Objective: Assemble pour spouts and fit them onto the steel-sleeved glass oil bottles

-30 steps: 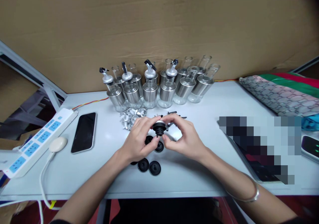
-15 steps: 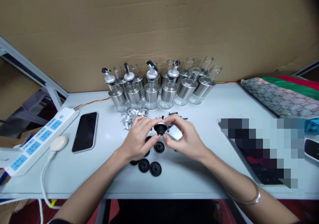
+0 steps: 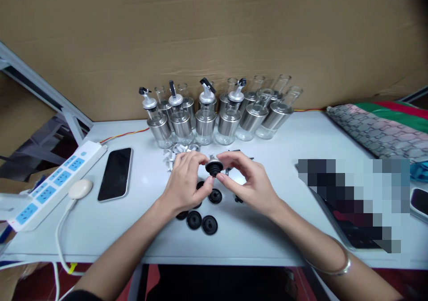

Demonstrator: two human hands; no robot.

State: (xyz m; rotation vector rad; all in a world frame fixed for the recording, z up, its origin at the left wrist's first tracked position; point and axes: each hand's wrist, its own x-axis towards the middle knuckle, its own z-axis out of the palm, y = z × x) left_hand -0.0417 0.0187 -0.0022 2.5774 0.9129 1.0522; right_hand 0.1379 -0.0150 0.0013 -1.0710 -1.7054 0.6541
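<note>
Between my two hands is a bottle pour spout [image 3: 214, 167], with a silver cap on top and a black ribbed stopper pointing down. My left hand [image 3: 186, 183] pinches its left side with thumb and fingers. On the opposite side my right hand [image 3: 253, 183] grips it the same way. Below the hands lie several round black stopper discs [image 3: 209, 224]. Silver spout pieces [image 3: 169, 160] are heaped just behind my left hand. Small black parts [image 3: 238, 199] lie around my right hand, partly hidden by it.
Glass bottles with steel sleeves [image 3: 205, 127] stand in rows against the cardboard wall [image 3: 187, 29]; several in front carry spouts. On the left are a phone [image 3: 115, 174] and a power strip [image 3: 50, 187] with a white plug [image 3: 80, 188]. A patterned cushion [image 3: 377, 129] lies at right.
My fingers have shifted slightly around the pour spout, and the silver cap's top now shows between them. The whole view has moved a little.
</note>
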